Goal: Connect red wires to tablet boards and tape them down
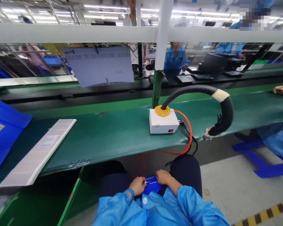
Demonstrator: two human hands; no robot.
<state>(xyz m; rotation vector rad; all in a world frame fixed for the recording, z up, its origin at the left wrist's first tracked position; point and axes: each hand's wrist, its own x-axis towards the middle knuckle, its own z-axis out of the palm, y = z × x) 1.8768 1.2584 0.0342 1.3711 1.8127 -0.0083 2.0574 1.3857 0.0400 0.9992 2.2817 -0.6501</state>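
Observation:
Low between my dark-trousered knees, my left hand [138, 185] is closed, and a thin light-and-dark object [145, 182] sticks out from its fingers. What kind of object it is, I cannot make out. My right hand [163, 177] has its fingers curled at the edge of a blue plastic stool seat [153, 184], which shows between the two hands. Above them on the green-covered bench [113, 135] stands a white box [163, 122] with a red switch. A coiled yellow cord [162, 110] lies on top of the box, around the base of a black corrugated hose [200, 89].
A long pale label-bearing strip [47, 147] lies on the bench's left part, beside a blue bin [5, 131]. An orange tube [190, 128] and black cables hang over the front edge. A co-worker's hand [282, 90] rests at far right, above another blue stool [261, 157].

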